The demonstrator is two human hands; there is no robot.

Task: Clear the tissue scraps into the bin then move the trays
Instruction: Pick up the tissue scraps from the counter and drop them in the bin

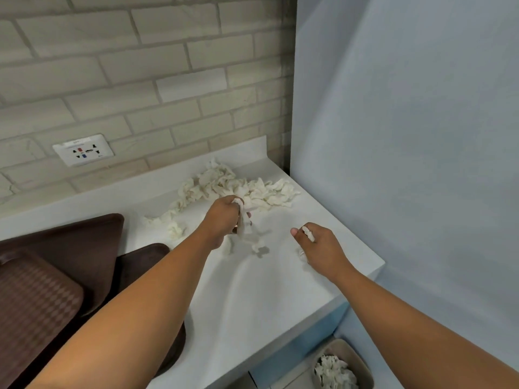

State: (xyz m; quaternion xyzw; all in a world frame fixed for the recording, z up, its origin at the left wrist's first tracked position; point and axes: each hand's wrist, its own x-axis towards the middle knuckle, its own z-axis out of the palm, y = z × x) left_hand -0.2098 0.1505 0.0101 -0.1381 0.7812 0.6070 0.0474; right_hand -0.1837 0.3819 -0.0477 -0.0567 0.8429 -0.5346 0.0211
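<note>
A heap of white tissue scraps (238, 188) lies at the back of the white counter (275, 290), with a smaller clump (174, 227) to its left. My left hand (224, 220) grips a bunch of scraps that hangs down, blurred, over the counter. To the right, my right hand (317, 242) holds a few scraps in its curled fingers. Brown trays (70, 240) lie overlapping at the left; the nearest one (31, 304) has a diamond pattern. A beige bin (362, 363) on the floor at the lower right holds tissue scraps.
A brick wall with a white socket plate (83, 150) runs behind the counter. A pale blue wall (407, 136) bounds the counter on the right. The counter's right front corner (379, 262) overhangs the floor near the bin.
</note>
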